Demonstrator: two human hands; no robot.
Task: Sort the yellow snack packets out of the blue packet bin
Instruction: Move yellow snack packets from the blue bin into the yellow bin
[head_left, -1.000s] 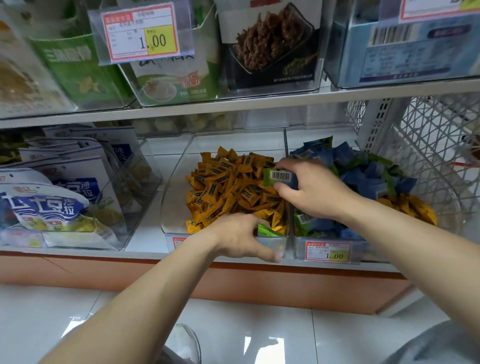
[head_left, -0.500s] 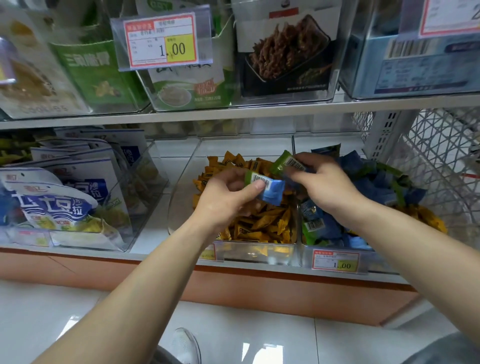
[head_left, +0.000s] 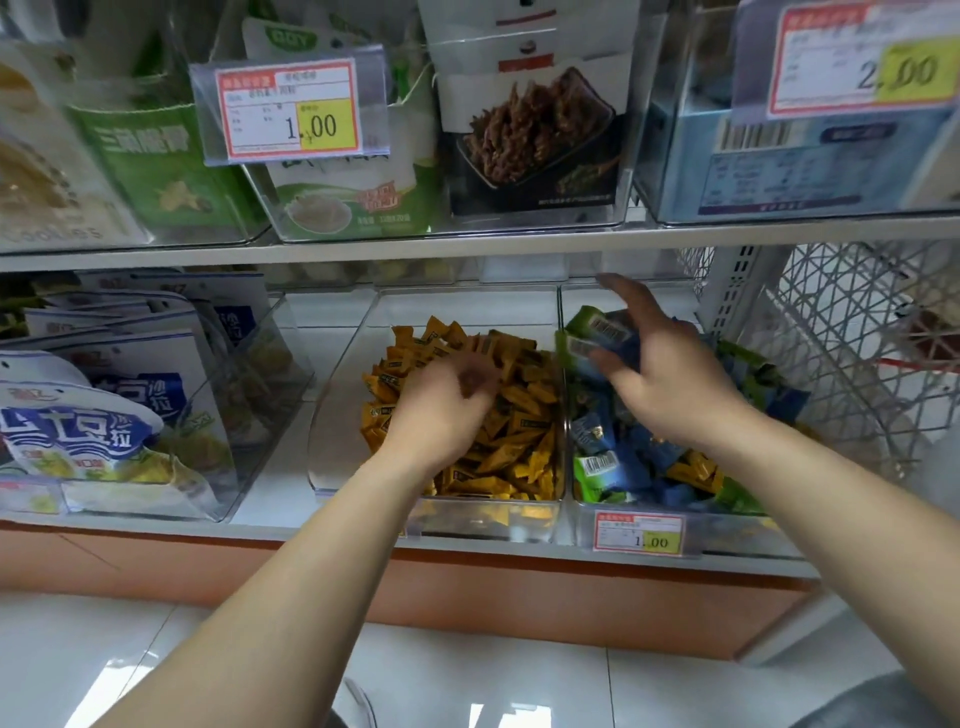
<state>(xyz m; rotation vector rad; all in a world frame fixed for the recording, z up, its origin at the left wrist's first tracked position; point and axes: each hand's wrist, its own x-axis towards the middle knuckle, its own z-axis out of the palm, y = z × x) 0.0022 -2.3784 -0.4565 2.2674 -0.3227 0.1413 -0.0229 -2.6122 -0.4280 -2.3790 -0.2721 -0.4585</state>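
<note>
1. The right hand (head_left: 670, 395) is over the back left part of the blue packet bin (head_left: 727, 530). Its thumb pinches a couple of blue-and-green packets (head_left: 597, 332) against the palm, while the forefinger sticks out straight above them.
2. The left hand (head_left: 441, 415) hangs over the middle of the yellow bin (head_left: 332, 457), fingers curled downward. It is too blurred to tell whether it holds a packet.
3. The stray yellow packets (head_left: 693, 470) lie low in the blue packet bin, toward its front right, partly buried under blue ones. More may be hidden deeper.
4. These packets look small, light and soft, with slick crinkly wrappers and flat sealed ends. A fingertip pinch on a sealed end or across the middle should lift one easily. They will likely slide off one another, so the blue ones on top probably need brushing aside first.
5. Both clear bins stand side by side, touching, at the front edge of the lower shelf (head_left: 270, 483), the yellow bin to the left.
6. A price tag (head_left: 639, 534) sits on the blue bin's front wall, and a white wire basket (head_left: 852, 353) stands just beside it at the shelf's right end.
</note>
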